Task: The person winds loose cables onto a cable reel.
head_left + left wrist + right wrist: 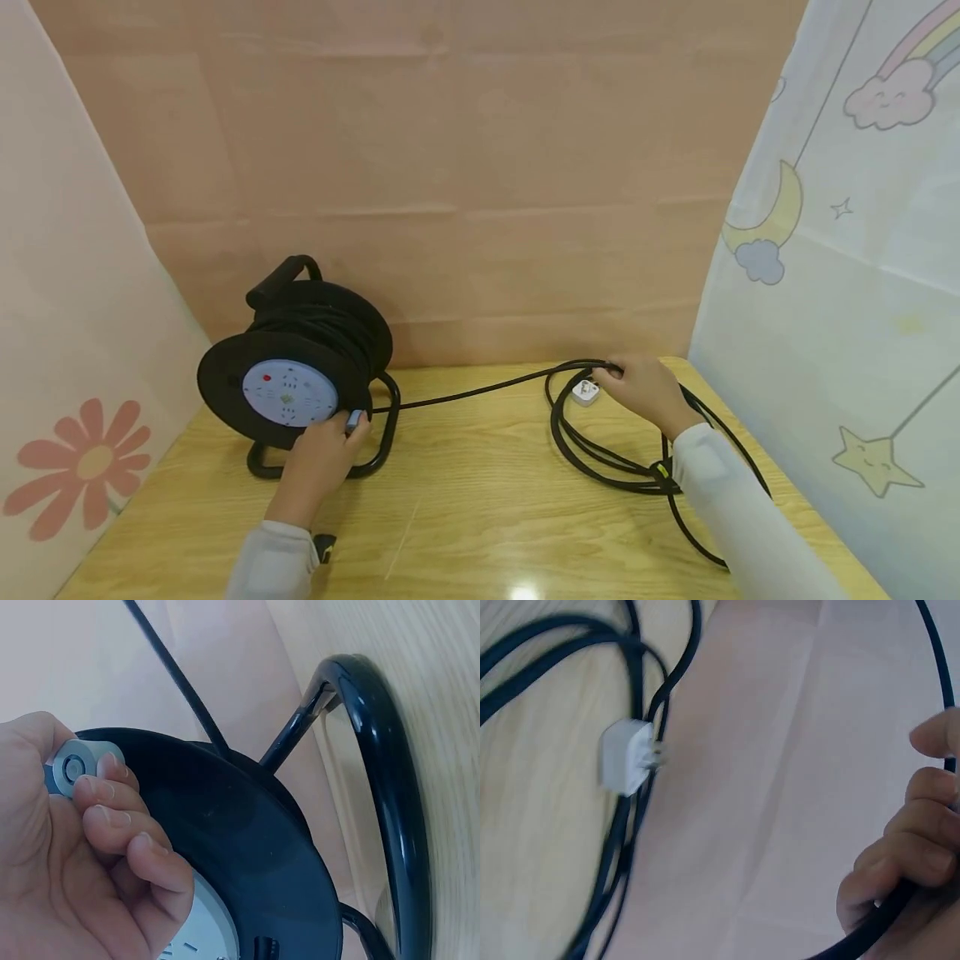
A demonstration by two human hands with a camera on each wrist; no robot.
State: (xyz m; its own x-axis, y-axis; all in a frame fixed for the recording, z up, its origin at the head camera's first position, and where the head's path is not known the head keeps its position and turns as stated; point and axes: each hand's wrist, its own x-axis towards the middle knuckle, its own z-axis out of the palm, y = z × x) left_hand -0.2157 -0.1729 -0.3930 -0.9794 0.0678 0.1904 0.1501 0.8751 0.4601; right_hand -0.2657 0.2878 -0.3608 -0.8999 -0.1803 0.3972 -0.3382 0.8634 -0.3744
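Note:
A black cable reel (225, 379) with a pale socket panel (288, 392) stands at the left of the table. My left hand (318, 458) is at its front disc, thumb and fingers pinching the grey winding knob (101, 756) near the rim. From the reel a black cable (480, 393) stretches right, up to my right hand (647, 393). That hand grips the cable, with its fingers curled round it in the right wrist view. Beside and below it lie loose loops of cable (592, 475) and a white plug (586, 392).
A black strap with a yellow-green mark (662, 472) binds the loops at the right. Another small black strap (325, 547) lies beside my left sleeve. The reel's tubular stand (392, 417) rests on the wooden table (465, 517). Fabric walls (480, 183) enclose the back and sides.

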